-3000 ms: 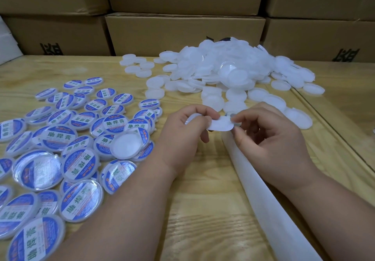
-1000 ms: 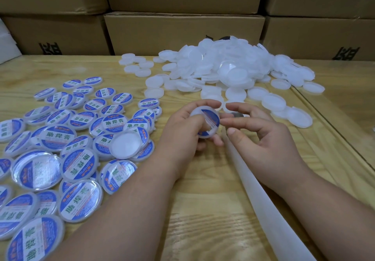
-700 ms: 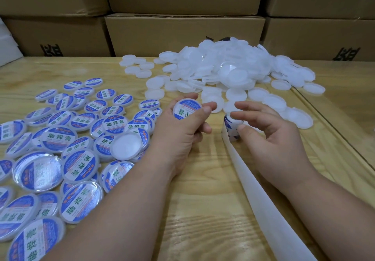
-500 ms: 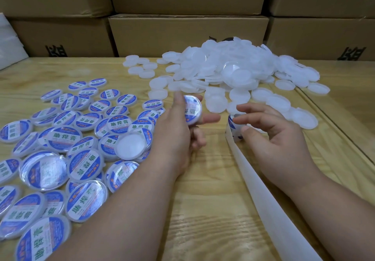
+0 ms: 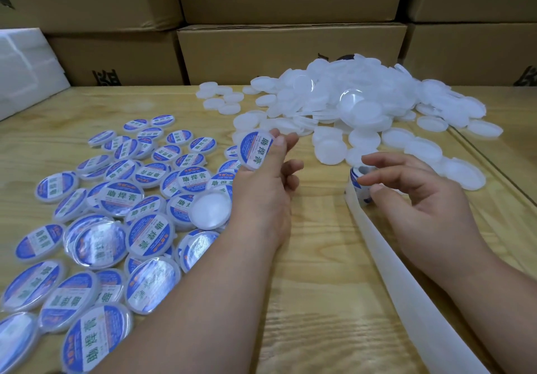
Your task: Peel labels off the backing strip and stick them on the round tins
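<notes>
My left hand (image 5: 266, 190) holds a labelled round tin (image 5: 255, 149) between thumb and fingertips, tilted with its blue and white label facing me, above the right edge of the labelled pile. My right hand (image 5: 418, 199) pinches the small label roll (image 5: 358, 183) at the top end of the white backing strip (image 5: 406, 280), which runs down to the lower right. Several labelled tins (image 5: 122, 196) lie spread over the left of the wooden table. A heap of plain white tins (image 5: 360, 106) sits at the back right.
Cardboard boxes (image 5: 290, 51) are stacked along the table's far edge. A white foam sheet (image 5: 26, 65) leans at the far left. One unlabelled white tin (image 5: 210, 209) lies among the labelled ones. A seam in the wooden table (image 5: 319, 301) runs along the right side.
The label went onto the tin in my left hand. My left hand then carried the tin left and up toward the labelled pile, while my right hand dropped back to the label roll.
</notes>
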`<state>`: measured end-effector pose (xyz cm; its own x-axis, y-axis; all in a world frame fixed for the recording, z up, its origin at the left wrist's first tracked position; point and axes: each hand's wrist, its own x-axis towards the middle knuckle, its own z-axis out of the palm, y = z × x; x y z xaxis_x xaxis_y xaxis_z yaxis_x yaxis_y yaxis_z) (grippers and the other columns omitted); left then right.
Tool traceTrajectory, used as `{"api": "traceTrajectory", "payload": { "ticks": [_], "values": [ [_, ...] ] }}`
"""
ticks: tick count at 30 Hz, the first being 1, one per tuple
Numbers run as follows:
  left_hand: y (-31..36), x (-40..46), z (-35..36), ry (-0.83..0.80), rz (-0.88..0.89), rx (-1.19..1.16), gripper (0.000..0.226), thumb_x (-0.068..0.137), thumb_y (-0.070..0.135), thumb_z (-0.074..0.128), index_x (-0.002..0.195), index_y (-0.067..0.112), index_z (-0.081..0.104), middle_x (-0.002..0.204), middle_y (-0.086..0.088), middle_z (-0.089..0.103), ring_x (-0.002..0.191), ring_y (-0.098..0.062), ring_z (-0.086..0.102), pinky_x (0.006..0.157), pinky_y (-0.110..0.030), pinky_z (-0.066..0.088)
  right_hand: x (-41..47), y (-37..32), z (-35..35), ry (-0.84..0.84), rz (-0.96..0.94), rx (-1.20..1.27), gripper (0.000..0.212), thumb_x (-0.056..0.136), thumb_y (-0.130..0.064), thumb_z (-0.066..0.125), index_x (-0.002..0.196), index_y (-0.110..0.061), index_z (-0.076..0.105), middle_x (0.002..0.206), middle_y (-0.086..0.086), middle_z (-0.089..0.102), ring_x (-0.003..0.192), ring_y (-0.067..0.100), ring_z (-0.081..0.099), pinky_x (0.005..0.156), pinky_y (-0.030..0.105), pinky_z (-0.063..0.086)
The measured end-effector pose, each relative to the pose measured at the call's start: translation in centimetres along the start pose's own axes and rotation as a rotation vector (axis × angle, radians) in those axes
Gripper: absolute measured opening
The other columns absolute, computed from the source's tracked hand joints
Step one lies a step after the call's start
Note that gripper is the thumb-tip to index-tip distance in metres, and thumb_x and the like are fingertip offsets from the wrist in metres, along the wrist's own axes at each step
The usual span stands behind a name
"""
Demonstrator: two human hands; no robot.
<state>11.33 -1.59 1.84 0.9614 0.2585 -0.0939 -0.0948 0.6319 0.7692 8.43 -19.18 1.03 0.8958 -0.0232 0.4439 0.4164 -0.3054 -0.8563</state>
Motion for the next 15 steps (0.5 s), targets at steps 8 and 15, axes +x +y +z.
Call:
{"api": "traceTrajectory", "payload": {
  "ticks": [8, 15],
  "values": [
    [1.4, -0.1, -0.6, 0.072, -0.049, -0.255, 0.015, 0.094, 0.025, 0.071, 0.107, 0.022, 0.064, 0.101, 0.010, 0.078, 0.069, -0.005, 0.072, 0.050, -0.016, 0.043, 0.0, 0.2, 0.0, 0.013, -0.033, -0.036, 0.033, 0.087, 0.003, 0.064, 0.079, -0.027, 0.075, 0.119, -0.013, 0.068, 0.117, -0.002, 0.059, 0.092, 0.007, 0.043],
    [1.8, 0.3, -1.0, 0.115, -0.067, -0.344, 0.033, 0.097, 0.054, 0.058, 0.100, 0.021, 0.057, 0.088, 0.005, 0.079, 0.064, -0.012, 0.072, 0.047, -0.019, 0.043, 0.1, 0.3, 0.1, 0.019, -0.050, -0.064, 0.034, 0.086, 0.002, 0.065, 0.078, -0.029, 0.075, 0.117, -0.017, 0.069, 0.116, -0.003, 0.059, 0.091, 0.006, 0.042]
  ]
}}
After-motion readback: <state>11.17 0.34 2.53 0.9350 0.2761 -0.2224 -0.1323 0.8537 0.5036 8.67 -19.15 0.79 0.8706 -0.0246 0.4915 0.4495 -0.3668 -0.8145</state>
